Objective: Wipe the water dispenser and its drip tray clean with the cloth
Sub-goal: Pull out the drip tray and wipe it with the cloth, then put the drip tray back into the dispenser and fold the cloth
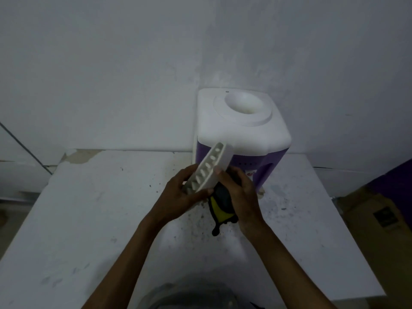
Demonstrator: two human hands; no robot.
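Observation:
A small water dispenser (240, 128) with a white top and purple body stands at the back of a white table (89, 208), against the wall. Its white slotted drip tray (211, 166) is off the machine, tilted up in front of it. My left hand (180, 195) grips the tray's lower end. My right hand (240, 192) holds a dark cloth with a yellow patch (219, 204) against the tray's right side, thumb on the tray's edge. The cloth hangs down below both hands.
The white table top is stained, with dark specks around the dispenser. A brown cardboard box (379, 219) stands at the right, beside a purple object (399, 175). A round grey object (189, 295) sits at the bottom edge, near me.

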